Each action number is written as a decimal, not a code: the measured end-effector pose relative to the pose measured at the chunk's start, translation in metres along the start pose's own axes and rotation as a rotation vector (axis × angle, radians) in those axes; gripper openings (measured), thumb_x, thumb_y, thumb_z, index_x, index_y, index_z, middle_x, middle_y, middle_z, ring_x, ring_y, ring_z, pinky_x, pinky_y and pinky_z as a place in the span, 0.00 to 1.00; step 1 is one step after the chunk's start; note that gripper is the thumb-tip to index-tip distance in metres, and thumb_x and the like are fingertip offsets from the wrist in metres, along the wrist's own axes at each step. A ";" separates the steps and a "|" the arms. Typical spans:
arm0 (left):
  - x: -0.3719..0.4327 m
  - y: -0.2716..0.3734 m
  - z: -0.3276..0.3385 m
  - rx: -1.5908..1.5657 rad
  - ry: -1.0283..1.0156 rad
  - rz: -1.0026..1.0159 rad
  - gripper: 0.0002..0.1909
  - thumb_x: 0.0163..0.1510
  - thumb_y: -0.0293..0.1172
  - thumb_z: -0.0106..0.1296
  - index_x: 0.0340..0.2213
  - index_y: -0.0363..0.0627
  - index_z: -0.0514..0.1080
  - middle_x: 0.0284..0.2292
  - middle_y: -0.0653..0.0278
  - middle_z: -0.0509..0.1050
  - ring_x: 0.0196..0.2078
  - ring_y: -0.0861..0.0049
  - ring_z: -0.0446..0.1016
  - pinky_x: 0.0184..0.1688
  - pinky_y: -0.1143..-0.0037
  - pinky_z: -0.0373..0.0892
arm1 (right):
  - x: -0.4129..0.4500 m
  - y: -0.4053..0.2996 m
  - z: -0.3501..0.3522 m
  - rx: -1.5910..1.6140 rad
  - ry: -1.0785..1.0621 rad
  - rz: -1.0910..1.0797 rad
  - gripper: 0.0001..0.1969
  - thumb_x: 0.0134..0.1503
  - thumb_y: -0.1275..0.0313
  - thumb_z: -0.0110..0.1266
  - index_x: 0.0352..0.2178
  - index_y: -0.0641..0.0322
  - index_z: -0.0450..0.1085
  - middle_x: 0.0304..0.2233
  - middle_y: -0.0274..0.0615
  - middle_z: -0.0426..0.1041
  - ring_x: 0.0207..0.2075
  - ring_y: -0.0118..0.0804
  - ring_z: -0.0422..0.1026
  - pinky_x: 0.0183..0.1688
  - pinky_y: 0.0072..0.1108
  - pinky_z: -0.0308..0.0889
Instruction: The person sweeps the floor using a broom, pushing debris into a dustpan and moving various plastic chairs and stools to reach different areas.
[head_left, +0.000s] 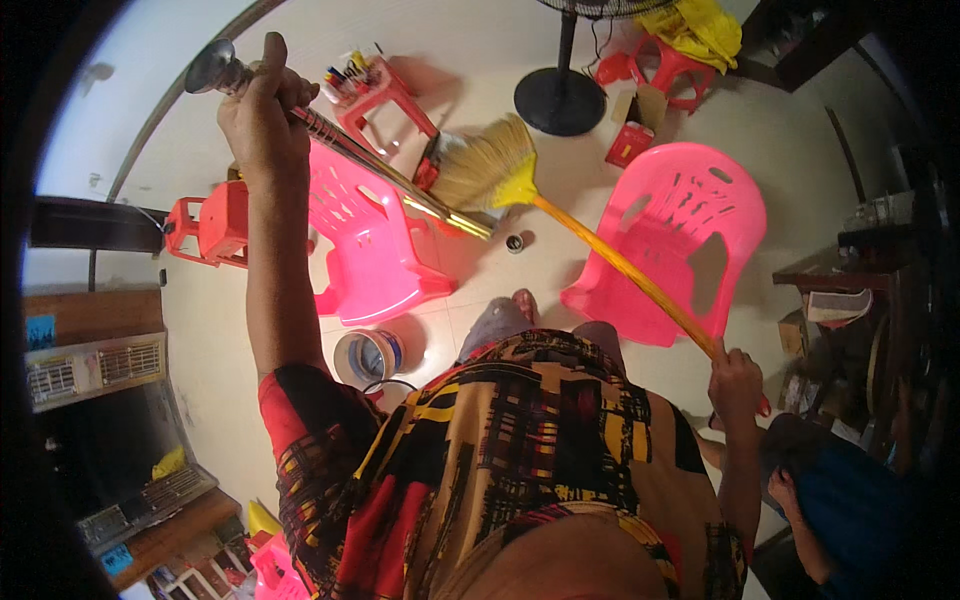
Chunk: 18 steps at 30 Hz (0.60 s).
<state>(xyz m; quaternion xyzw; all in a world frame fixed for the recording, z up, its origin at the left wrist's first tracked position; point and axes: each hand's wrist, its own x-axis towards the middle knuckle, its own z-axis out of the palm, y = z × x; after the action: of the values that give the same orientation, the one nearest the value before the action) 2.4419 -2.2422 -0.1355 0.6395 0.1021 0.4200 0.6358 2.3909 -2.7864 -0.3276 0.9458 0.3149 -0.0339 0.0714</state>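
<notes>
My left hand (262, 124), raised at the upper left, is closed around a shiny metal pole (360, 157) with a flared, knob-like top end (211, 67). The pole slants down to the right, and its lower part passes close to the broom's bristles. In my right hand (735, 384), at the right, is the orange handle (622, 264) of a broom. Its straw bristles (484, 165) fan out at upper centre below a yellow collar (517, 184). A dark, partly hidden piece (429, 159) shows beside the bristles; I cannot tell whether it is a dustpan.
Pink plastic chairs stand to the left (367, 255) and right (675, 225). A bucket (367, 356) and a small round container (514, 243) are on the tiled floor. Beyond are a red stool (382, 94), a fan base (559, 101) and a box (630, 142). Another person (832, 495) is at lower right.
</notes>
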 end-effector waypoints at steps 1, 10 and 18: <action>0.027 -0.017 -0.021 0.006 -0.035 0.012 0.21 0.47 0.28 0.54 0.09 0.48 0.57 0.10 0.71 0.53 0.14 0.82 0.54 0.23 0.76 0.57 | 0.033 -0.029 0.002 0.001 0.013 -0.001 0.21 0.44 0.76 0.52 0.43 0.63 0.64 0.22 0.41 0.65 0.26 0.38 0.68 0.26 0.27 0.63; 0.146 -0.159 -0.066 0.085 -0.286 -0.054 0.16 0.47 0.26 0.54 0.11 0.45 0.62 0.10 0.70 0.61 0.10 0.87 0.57 0.13 0.83 0.53 | 0.194 -0.132 0.042 0.190 -0.106 0.083 0.20 0.45 0.75 0.50 0.43 0.66 0.64 0.23 0.43 0.65 0.27 0.42 0.68 0.29 0.31 0.63; 0.116 -0.239 -0.006 0.393 -0.582 0.001 0.09 0.50 0.24 0.51 0.18 0.41 0.66 0.13 0.73 0.62 0.14 0.88 0.59 0.15 0.85 0.54 | 0.217 -0.102 0.133 0.174 -0.112 0.108 0.20 0.45 0.75 0.51 0.43 0.63 0.64 0.24 0.43 0.65 0.27 0.41 0.67 0.29 0.29 0.63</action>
<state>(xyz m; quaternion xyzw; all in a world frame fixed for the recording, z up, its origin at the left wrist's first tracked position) 2.6070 -2.1196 -0.3041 0.8426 -0.0049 0.1925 0.5030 2.5006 -2.5980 -0.4939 0.9607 0.2548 -0.1100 0.0082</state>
